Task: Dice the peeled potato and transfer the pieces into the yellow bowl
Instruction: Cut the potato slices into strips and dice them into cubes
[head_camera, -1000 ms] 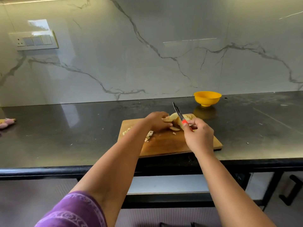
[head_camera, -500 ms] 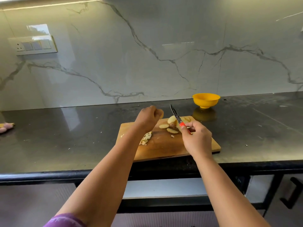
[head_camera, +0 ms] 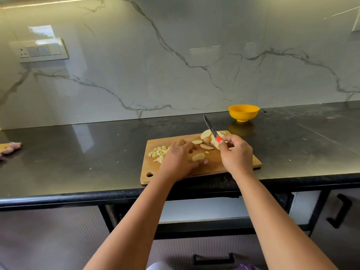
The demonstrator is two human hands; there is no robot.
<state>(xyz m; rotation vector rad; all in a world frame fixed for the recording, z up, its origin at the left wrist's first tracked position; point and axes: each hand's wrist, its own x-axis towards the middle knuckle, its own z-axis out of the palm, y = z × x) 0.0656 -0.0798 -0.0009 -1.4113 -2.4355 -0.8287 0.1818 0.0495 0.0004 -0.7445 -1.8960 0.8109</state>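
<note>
On the wooden cutting board (head_camera: 214, 168) at centre frame lies the work: a heap of diced pieces (head_camera: 158, 152) at its left end, 3 or so loose slices (head_camera: 198, 157) in the middle, and the uncut potato remainder (head_camera: 206, 134) at the far edge. The left hand (head_camera: 180, 159) lies flat, fingers spread, over a slice. The right hand (head_camera: 234, 154) grips the knife (head_camera: 213, 130) by its red handle, blade tilted up and away. The yellow bowl (head_camera: 243, 112) stands apart, upper right of the board. Cut potato is probably wet, firm and slippery; each slice is best pinned flat from above, fingertips clear of the edge.
</note>
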